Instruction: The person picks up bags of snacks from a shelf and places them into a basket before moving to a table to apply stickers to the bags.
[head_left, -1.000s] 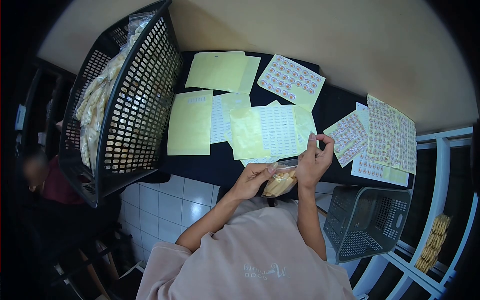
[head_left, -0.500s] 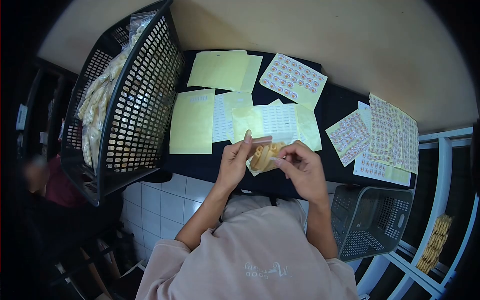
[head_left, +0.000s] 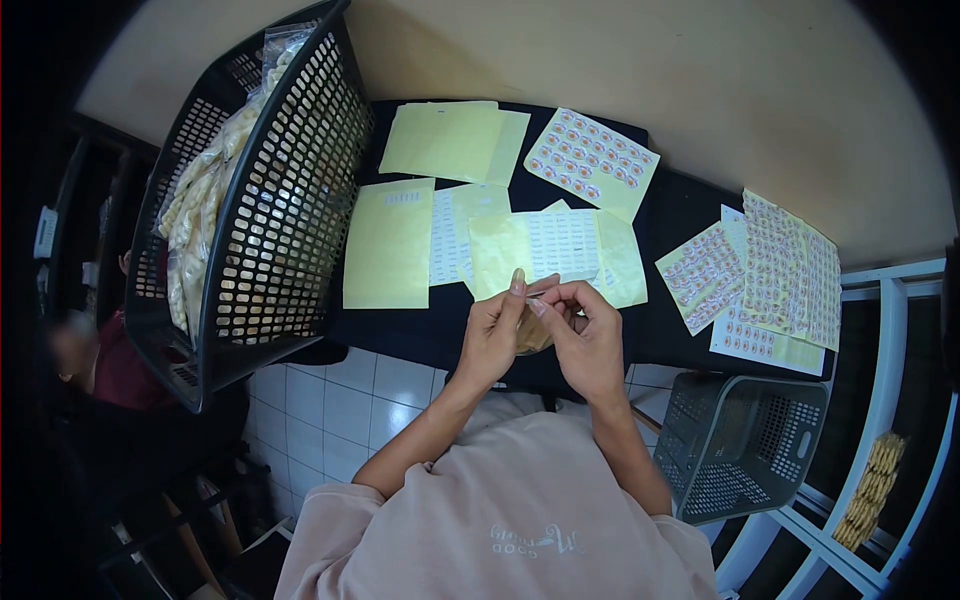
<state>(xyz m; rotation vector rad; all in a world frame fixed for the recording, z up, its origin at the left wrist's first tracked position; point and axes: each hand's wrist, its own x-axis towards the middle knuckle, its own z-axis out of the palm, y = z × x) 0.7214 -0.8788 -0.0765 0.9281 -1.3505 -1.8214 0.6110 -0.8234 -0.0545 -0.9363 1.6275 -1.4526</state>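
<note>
Held upright in front of my torso is a small clear plastic bag of pale yellow tube-shaped snacks [head_left: 534,337], mostly covered by my fingers. My left hand [head_left: 490,338] grips the bag's left side, thumb pointing up along its top. My right hand [head_left: 588,343] is closed at the bag's top edge, thumb and forefinger pinching a small whitish label against it. The label is mostly hidden. Just beyond my hands, a sheet of small printed white labels [head_left: 562,243] lies on yellow backing paper.
A large black basket [head_left: 275,215] with bagged snacks [head_left: 200,205] stands on the left. Yellow sheets [head_left: 388,250] and round-sticker sheets [head_left: 590,157] cover parts of the black table [head_left: 680,200]. More sticker sheets [head_left: 785,265] lie right, above a grey basket [head_left: 740,440]. A person [head_left: 120,360] sits left.
My right hand has moved left and up to the bag's top, meeting my left hand. My left hand has shifted slightly right, and the snacks are now mostly covered.
</note>
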